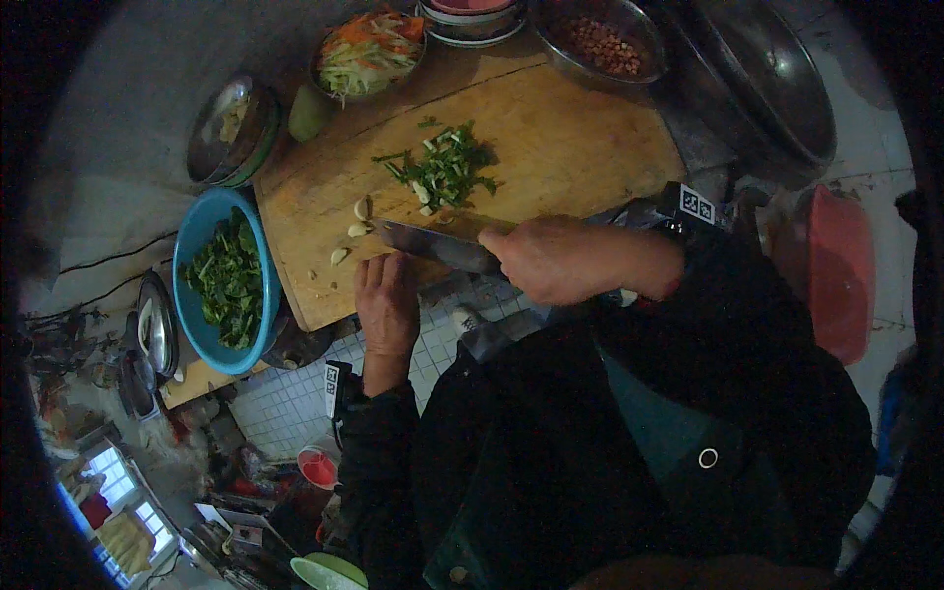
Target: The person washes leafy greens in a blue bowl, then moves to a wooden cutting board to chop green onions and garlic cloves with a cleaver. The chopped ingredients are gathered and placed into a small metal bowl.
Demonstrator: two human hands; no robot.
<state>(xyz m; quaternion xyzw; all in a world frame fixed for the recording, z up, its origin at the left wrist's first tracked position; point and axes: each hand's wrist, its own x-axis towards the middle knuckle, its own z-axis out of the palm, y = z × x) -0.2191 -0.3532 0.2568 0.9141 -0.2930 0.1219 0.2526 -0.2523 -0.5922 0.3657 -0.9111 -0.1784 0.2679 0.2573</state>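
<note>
My right hand (pixel 546 258) grips a cleaver (pixel 439 247), its broad metal blade pointing left over the near edge of a wooden cutting board (pixel 590 140). Just left of the blade, my left hand (pixel 387 295) rests at the board's near edge with its fingers curled; whether they hold something is hidden. Several garlic cloves (pixel 360 230) lie on the board beyond the left fingers. Chopped green stalks and leaves (pixel 450 162) form a loose pile behind the blade.
A blue basin (pixel 273 295) of leafy greens stands left of the board. Behind are a bowl of shredded vegetables (pixel 369 55), a green pear-shaped item (pixel 307 112), a metal bowl of diced pinkish pieces (pixel 605 48) and stacked bowls (pixel 472 29). A large metal pan (pixel 782 81) is at the back right.
</note>
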